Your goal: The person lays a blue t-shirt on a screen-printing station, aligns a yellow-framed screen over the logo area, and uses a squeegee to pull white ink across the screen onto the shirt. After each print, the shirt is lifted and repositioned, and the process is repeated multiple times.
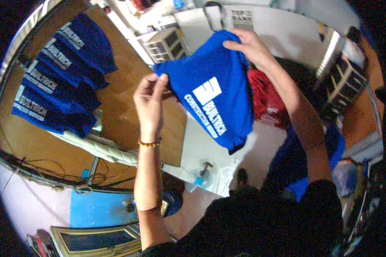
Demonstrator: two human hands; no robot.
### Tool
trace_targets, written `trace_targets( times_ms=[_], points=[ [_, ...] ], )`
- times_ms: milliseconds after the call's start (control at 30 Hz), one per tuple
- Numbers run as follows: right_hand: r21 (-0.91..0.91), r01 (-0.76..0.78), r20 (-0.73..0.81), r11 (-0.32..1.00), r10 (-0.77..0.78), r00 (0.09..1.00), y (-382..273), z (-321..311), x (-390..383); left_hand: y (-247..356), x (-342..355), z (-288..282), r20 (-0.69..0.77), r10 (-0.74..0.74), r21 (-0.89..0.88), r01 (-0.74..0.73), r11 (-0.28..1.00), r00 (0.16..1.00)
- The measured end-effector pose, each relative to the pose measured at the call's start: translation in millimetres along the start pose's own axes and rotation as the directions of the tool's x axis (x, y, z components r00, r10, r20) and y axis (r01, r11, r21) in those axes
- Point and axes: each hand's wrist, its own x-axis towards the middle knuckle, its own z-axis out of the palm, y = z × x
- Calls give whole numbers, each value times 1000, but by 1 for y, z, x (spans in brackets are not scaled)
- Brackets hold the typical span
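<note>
Blue cloth (231, 77) with white print, raised over white counter (206, 150)

Left hand (148, 94): clamped on upper left corner of the cloth, thumb pressed against fingers. Beaded bracelet (149, 143) at that wrist. Right hand (249, 46): clamped on upper right edge, thumb in front, other fingers behind. Cloth spread between the two, printed face toward the viewer, lower end hanging free and tilted down to the right. Cannot tell whether single layer or folded.

Just right of the cloth, partly hidden by it: red cloth (268, 103) with small pale print. Dark patch (291, 75) behind, near right forearm (296, 103); too dim to make out. More blue fabric (335, 143) past the forearm.

To the left, well apart from both hands: four blue printed pieces (92, 43) in an overlapping row on brown board (167, 141). White wrapped bar (98, 150) just below the row.

At near end of counter: small metal fitting (206, 168), bright blue bit (198, 181) beside it. Far side: pale unit with dark compartments (165, 45). Upper right: silver tube (330, 55).
</note>
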Motion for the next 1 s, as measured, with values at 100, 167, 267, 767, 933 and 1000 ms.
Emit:
trace_targets(
  times_ms=[100, 167, 267, 767, 933, 1000],
  points=[
    [-114, -56, -80, 992, 47, 996, -4, 3, -6, -2, -1, 6, -17, -15, -13, 15, 1000, 1000],
    [-56, -50, -62, 997, 46, 997, -5, 3, -7, 0, 1, 8, 10, -16, -5, 17, 1000, 1000],
    [-29, -25, -78, 999, 23, 997, -5, -4, -12, 9, 3, 12, 24, -43, 5, 43, 999, 999],
    [-89, 337, -285, 937, -348, 893, -38, 5, -76, 66, -28, 14, 144, 373, 114, -390, 914, 916],
    [-33, 463, -281, 886, -453, 846, -34, 2, -79, 72, -37, 21, 173, 499, 235, -527, 817, 849],
    [-142, 476, -264, 868, -497, 827, -38, -2, -91, 79, -45, 25, 145, 486, 300, -506, 809, 862]
  ],
)
